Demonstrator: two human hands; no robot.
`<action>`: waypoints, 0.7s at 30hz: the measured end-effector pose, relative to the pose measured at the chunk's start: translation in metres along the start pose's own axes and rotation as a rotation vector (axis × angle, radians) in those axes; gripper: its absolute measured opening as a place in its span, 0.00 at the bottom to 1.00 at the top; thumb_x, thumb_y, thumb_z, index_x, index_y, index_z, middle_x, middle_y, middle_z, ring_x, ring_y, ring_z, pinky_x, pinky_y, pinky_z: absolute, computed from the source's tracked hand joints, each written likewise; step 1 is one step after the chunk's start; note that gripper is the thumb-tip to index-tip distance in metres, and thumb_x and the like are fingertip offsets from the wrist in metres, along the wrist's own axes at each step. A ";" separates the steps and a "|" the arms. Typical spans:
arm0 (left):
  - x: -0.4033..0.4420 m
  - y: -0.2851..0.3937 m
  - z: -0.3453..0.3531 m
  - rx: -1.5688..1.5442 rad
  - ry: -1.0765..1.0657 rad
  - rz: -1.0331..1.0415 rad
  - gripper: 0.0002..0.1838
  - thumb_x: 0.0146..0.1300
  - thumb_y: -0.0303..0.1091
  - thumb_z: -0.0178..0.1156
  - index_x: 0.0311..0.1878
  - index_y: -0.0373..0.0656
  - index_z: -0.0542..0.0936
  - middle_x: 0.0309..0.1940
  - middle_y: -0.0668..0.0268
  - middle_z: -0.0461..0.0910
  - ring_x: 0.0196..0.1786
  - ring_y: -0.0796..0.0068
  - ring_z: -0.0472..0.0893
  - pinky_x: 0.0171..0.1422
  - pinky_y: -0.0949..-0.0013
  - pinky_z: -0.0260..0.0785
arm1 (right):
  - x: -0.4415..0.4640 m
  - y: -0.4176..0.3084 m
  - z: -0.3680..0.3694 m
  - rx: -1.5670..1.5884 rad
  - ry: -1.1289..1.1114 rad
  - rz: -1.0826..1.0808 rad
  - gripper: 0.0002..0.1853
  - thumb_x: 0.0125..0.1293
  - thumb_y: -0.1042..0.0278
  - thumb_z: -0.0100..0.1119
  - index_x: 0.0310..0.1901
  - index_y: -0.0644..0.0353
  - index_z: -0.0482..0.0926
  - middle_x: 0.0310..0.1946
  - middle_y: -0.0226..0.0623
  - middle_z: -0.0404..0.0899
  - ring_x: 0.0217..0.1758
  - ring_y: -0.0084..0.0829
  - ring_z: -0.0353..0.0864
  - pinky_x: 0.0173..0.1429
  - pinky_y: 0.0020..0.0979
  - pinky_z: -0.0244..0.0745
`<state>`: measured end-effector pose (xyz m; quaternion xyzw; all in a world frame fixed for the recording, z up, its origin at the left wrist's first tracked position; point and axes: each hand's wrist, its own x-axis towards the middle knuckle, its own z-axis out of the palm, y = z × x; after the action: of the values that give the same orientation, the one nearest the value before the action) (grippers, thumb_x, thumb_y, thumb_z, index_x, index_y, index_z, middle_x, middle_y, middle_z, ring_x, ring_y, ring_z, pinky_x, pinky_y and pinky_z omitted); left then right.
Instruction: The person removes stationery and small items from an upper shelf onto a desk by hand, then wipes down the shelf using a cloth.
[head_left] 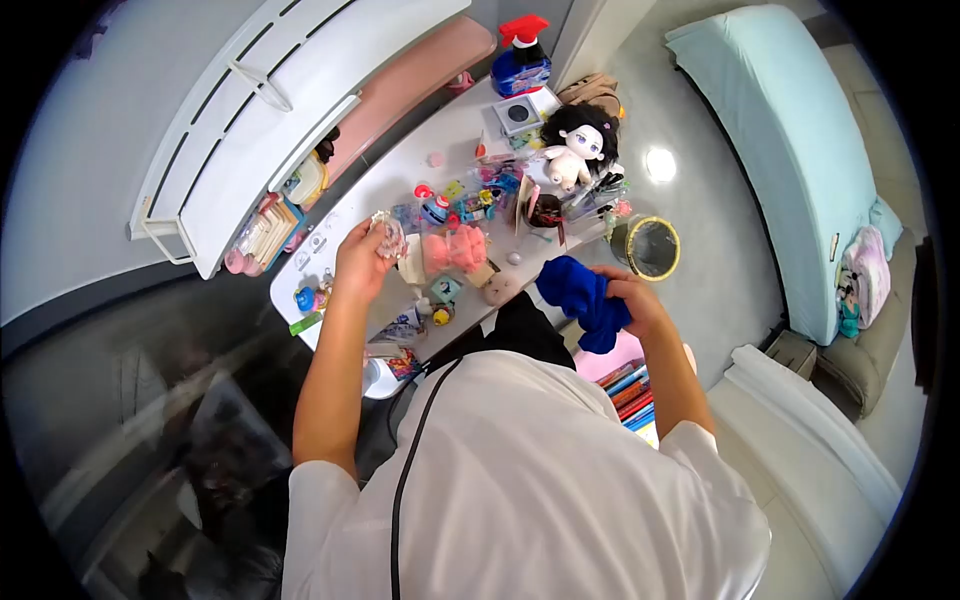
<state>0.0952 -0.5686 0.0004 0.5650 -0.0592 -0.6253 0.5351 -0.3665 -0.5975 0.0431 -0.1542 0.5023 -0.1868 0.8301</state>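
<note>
My left hand [362, 257] is closed on a small, pale, crinkled thing [391, 238] above the left part of the white table; its kind is too small to make out. In my right hand [636, 300] hangs a bunched dark blue cloth [582, 300], off the table's front edge and over my lap. Between the hands lies a pile of small items on the table, among them a pink fluffy thing [455, 248] and a small red-and-blue bottle [434, 207]. A doll [577, 150] with black hair lies at the table's right end.
A blue spray bottle [520, 65] with a red head stands at the far end. On the floor to the right is a bin [652, 248] with a yellow rim. White shelving [250, 110] overhangs the table's back. Books [632, 395] sit beside my right side.
</note>
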 end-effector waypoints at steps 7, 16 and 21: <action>-0.070 0.008 0.001 0.079 -0.043 -0.026 0.18 0.76 0.30 0.54 0.66 0.34 0.70 0.51 0.57 0.81 0.49 0.61 0.85 0.53 0.53 0.82 | 0.007 0.000 0.003 -0.060 -0.182 0.114 0.25 0.53 0.84 0.55 0.56 0.70 0.82 0.51 0.45 0.86 0.48 0.36 0.89 0.59 0.36 0.85; -0.130 0.004 -0.024 -0.120 0.017 0.035 0.17 0.72 0.28 0.55 0.62 0.39 0.70 0.45 0.58 0.82 0.43 0.57 0.86 0.47 0.52 0.82 | 0.041 -0.053 0.091 -0.058 -0.439 -0.147 0.30 0.53 0.77 0.54 0.62 0.71 0.77 0.56 0.47 0.84 0.56 0.37 0.86 0.65 0.36 0.81; -0.166 -0.005 -0.041 -0.203 0.096 0.066 0.19 0.70 0.30 0.55 0.63 0.41 0.70 0.45 0.59 0.82 0.43 0.58 0.86 0.48 0.54 0.81 | 0.051 -0.055 0.099 -0.026 -0.512 -0.107 0.30 0.54 0.77 0.54 0.62 0.72 0.76 0.56 0.48 0.83 0.55 0.39 0.86 0.65 0.37 0.81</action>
<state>0.0884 -0.4227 0.0891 0.5347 0.0116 -0.5823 0.6123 -0.2652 -0.6636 0.0719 -0.2333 0.2691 -0.1790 0.9171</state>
